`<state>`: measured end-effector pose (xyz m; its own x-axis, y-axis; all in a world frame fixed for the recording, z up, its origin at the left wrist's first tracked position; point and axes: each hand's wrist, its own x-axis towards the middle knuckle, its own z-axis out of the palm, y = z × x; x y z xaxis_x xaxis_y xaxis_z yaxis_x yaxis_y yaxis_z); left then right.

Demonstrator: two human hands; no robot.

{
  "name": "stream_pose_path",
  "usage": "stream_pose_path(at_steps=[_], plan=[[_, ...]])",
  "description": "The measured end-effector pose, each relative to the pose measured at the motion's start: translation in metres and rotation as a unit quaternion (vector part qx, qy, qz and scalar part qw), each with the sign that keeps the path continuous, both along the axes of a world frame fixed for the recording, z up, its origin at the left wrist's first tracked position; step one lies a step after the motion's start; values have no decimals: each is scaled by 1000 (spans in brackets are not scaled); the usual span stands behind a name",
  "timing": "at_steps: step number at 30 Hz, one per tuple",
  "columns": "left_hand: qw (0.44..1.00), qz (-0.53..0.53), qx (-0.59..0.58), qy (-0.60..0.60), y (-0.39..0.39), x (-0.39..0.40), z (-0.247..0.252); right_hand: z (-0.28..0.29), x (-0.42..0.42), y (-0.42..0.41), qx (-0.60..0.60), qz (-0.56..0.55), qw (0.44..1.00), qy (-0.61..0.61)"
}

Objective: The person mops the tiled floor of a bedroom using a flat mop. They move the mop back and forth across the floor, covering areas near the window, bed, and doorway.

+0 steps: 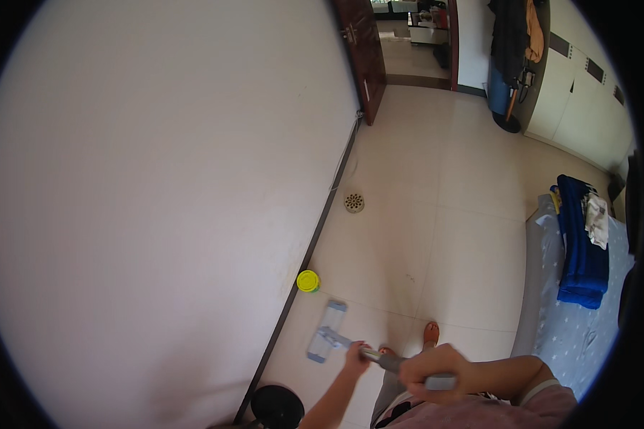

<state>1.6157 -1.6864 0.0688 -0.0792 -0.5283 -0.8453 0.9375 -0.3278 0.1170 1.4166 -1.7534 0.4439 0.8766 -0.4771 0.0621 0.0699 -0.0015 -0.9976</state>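
A flat mop head (327, 331), grey and white, lies at a slant on the tiled floor near the wall. From it a mop handle (373, 354) runs up towards me. My left hand (357, 358) grips the lower part of the pole, close to the mop head. Around the grey upper end, my right hand (434, 372) is closed, with the light grey tip showing beyond the fingers. A tub with a yellow lid (308, 280) stands against the skirting just past the mop head.
A round slotted item (354, 202) and a thin cable (343, 160) lie along the wall. A black round object (277, 407) sits bottom left. At right is a bed (547, 322) with a folded blue blanket (582, 252). Beyond stand a wooden door (373, 80) and a cabinet (569, 107).
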Motion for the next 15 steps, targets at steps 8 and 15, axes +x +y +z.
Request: stream_pose_path(at_steps=[8, 15], plan=[[984, -46, 13, 170, 13, -70, 34, 24, -13, 6, -159, 74, 981, -86], [982, -13, -4, 188, 21, -10, 32, 22, -5, 13, -294, 176, 923, 175]])
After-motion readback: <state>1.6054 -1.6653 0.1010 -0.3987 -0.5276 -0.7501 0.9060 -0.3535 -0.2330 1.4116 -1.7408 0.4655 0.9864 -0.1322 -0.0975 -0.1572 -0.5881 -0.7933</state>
